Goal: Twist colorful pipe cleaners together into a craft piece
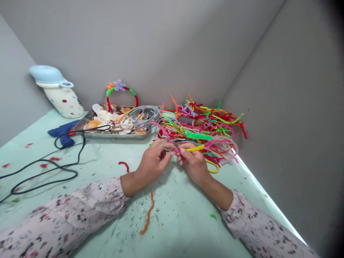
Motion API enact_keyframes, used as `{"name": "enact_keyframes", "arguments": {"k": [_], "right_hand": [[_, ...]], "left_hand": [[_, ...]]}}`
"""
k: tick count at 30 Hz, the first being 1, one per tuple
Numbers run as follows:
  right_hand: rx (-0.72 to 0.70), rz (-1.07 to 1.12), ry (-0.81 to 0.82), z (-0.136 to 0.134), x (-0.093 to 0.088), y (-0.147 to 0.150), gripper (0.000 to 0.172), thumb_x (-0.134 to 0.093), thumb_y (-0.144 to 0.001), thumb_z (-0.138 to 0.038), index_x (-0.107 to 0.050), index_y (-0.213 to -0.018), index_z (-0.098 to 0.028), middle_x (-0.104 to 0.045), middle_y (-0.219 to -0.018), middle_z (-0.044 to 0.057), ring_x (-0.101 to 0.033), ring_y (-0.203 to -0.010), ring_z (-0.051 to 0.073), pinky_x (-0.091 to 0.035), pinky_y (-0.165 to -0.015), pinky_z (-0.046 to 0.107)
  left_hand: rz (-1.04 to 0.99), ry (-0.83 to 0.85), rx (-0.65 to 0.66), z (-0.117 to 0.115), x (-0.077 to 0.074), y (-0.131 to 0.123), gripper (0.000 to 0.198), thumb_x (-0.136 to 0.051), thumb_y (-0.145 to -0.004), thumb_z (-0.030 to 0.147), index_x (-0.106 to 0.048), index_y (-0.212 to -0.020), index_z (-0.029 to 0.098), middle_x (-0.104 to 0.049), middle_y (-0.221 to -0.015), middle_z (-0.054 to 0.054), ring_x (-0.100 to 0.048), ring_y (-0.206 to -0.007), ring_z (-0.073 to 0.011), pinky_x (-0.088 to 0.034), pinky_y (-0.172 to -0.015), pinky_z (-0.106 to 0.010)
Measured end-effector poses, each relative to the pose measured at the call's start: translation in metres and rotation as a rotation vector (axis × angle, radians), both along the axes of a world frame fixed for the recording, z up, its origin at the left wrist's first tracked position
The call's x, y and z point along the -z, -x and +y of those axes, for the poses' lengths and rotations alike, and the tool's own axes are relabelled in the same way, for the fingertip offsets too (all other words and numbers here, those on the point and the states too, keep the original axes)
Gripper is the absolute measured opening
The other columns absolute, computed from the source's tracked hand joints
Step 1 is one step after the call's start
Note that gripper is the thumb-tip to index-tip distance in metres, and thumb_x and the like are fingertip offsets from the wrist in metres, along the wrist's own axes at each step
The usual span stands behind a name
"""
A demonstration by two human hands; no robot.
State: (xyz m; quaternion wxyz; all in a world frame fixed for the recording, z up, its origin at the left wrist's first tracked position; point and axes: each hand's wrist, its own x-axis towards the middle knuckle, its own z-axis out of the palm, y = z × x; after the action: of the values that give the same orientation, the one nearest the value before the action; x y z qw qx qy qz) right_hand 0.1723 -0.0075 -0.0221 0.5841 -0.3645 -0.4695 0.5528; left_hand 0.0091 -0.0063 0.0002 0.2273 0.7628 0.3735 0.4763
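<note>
yellow pipe cleaner (195, 148) at near edge of pipe cleaner pile (200, 125), pinched by both | left hand (153, 161) fingertips closed on its end, right hand (192, 162) closed beside | keep pinches close, twist tight, lift clear of tangle | tray of shells (115, 125), glue gun (63, 133) well left

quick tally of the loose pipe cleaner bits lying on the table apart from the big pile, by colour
red piece: 1
orange piece: 1
green scrap: 1
total: 3
Strands in the pile are too tangled to count.
</note>
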Motion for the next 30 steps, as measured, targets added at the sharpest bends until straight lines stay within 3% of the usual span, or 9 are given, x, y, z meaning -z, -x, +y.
{"name": "enact_keyframes", "arguments": {"k": [5, 12, 25, 30], "right_hand": [[0.025, -0.009, -0.021, 0.0008, 0.0032, -0.001, 0.012, -0.063, -0.084, -0.031, -0.064, -0.089, -0.019, -0.063, -0.066, -0.001, -0.056, -0.056, 0.011, -0.044, -0.053, 0.023], [0.044, -0.091, -0.043, 0.001, 0.0055, -0.0017, 0.021, -0.061, -0.086, -0.035, -0.068, -0.077, -0.018, -0.064, -0.069, 0.002, -0.055, -0.059, 0.012, -0.045, -0.057, 0.025], [0.042, -0.096, -0.024, -0.0003, 0.0027, -0.0015, 0.018, -0.062, -0.085, -0.035, -0.069, -0.084, -0.019, -0.064, -0.07, 0.002, -0.055, -0.059, 0.012, -0.045, -0.057, 0.026], [0.05, -0.1, -0.037, 0.0007, 0.004, -0.002, 0.02, -0.06, -0.087, -0.035, -0.068, -0.078, -0.018, -0.063, -0.067, 0.001, -0.055, -0.058, 0.012, -0.045, -0.058, 0.025]], "left_hand": [[0.044, -0.086, -0.044, -0.0006, -0.0013, 0.0001, 0.012, -0.058, -0.088, 0.02, -0.064, -0.099, 0.02, -0.062, -0.091, -0.004, -0.057, -0.083, -0.0157, -0.046, -0.072, -0.027], [0.122, -0.17, -0.116, -0.0012, -0.0005, -0.0001, 0.009, -0.058, -0.089, 0.021, -0.062, -0.096, 0.02, -0.061, -0.088, -0.003, -0.057, -0.081, -0.0153, -0.045, -0.072, -0.027], [0.196, -0.163, -0.129, -0.0032, -0.0057, -0.0002, 0.008, -0.055, -0.09, 0.02, -0.062, -0.093, 0.02, -0.061, -0.084, -0.003, -0.058, -0.086, -0.0172, -0.044, -0.074, -0.028], [0.151, -0.159, -0.128, -0.0018, -0.0032, 0.0, 0.008, -0.058, -0.089, 0.022, -0.062, -0.095, 0.02, -0.062, -0.088, -0.003, -0.058, -0.083, -0.016, -0.045, -0.072, -0.026]]}}
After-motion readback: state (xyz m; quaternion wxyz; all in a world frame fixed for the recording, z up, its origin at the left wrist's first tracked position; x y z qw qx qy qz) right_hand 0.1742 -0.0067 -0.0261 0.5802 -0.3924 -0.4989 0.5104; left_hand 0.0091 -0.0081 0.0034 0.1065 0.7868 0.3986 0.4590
